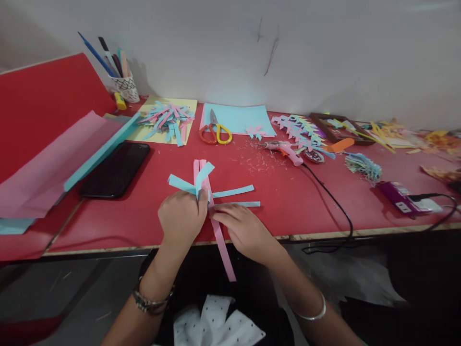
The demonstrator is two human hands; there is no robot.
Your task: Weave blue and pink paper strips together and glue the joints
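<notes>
Near the table's front edge, pink and light blue paper strips cross one another between my hands. My left hand [183,214] is closed, its thumb pressing on the crossing. My right hand [245,228] pinches at the same crossing from the right, fingers together. One pink paper strip [224,250] hangs toward me past the table edge, and pink ends point away at the top. Blue paper strips [234,191] stick out to the right, while another blue end [180,183] points left. The crossing itself is partly hidden by my fingers.
Scissors [215,132] and a pink glue gun [283,146] with a black cord lie behind my hands. A black phone [115,170] and coloured paper sheets [61,163] are at left. Cut strips [169,117] sit in a pile. A pen cup [126,88] stands by the wall.
</notes>
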